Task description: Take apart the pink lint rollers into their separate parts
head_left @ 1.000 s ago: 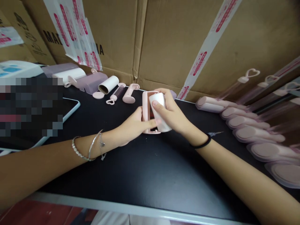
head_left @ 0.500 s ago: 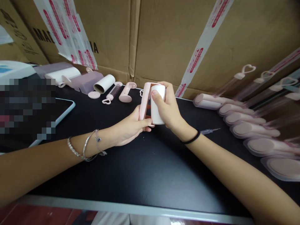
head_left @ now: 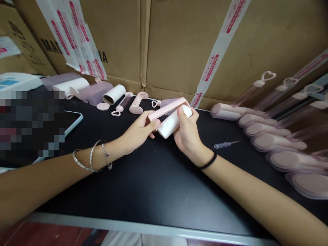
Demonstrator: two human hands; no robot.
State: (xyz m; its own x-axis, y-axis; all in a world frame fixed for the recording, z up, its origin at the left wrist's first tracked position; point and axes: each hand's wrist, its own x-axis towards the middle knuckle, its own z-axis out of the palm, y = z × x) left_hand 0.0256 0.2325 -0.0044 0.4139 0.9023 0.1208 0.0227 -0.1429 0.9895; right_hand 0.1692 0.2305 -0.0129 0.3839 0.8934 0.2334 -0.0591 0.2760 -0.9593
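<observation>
Above the black table, my left hand (head_left: pixel 139 132) grips the lower left end of a pink frame (head_left: pixel 166 108), thumb on its end. My right hand (head_left: pixel 188 131) is wrapped round a white roll (head_left: pixel 172 123), its thumb pressed on the roll's upper right part. The roll lies slanted along the open side of the frame, its lower left end near my left fingertips. Whether the roll's ends are seated in the frame cannot be made out. Just behind the frame lies a translucent purple piece with a heart-shaped loop (head_left: pixel 155 104).
Along the back of the black table (head_left: pixel 153 191) lie another pink frame (head_left: pixel 138 103), a white roll (head_left: pixel 114 94) and purple covers (head_left: pixel 96 92). A small screwdriver (head_left: pixel 225 145) lies right of my hand. Pink rollers (head_left: pixel 271 141) line the right; a tablet (head_left: pixel 74 119) is left.
The frame and roll have tilted from nearly upright to a slant, upper ends to the right. My right hand has moved slightly lower, and the purple piece behind shows more.
</observation>
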